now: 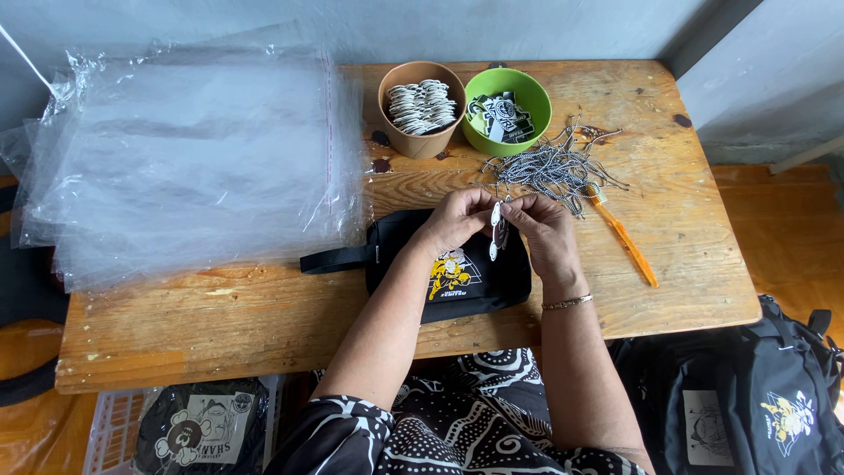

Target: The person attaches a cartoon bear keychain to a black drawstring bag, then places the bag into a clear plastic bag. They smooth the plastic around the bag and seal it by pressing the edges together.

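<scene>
Both hands raised over a black pouch (457,268) lying on the wooden tabletop (264,317). Small white tags (498,230) are pinched between the fingers of the left hand (457,220) and right hand (543,227), fingertips pressed together, tags dangling above the pouch. A heap of ball chains (552,167) is seen just beyond. Brown cup (421,107) and green bowl (507,110) sit at the far edge; clear bags (185,158) stacked at left.
</scene>
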